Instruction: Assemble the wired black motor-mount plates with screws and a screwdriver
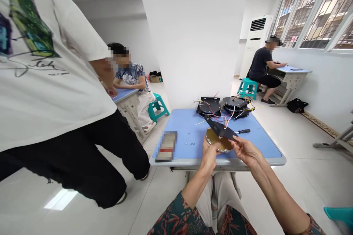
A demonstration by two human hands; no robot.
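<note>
My left hand (210,153) grips a round, shallow metal housing (211,137) with a yellowish-brown inside, its thumb reaching over the rim. A black mounting plate (220,128) with several coloured wires is tilted up above the housing. My right hand (246,150) pinches the near right edge of that plate. Close behind the plate lies a screwdriver (244,131) with a black handle. Several small screws (191,143) are scattered on the blue desk top to the left of my hands.
At the back of the blue desk (182,121) are black round wired units (209,107), some stacked (235,104). A blurred phone-like object (167,146) lies at the left. A person in a white shirt (49,69) stands close by on the left; two others sit at desks beyond.
</note>
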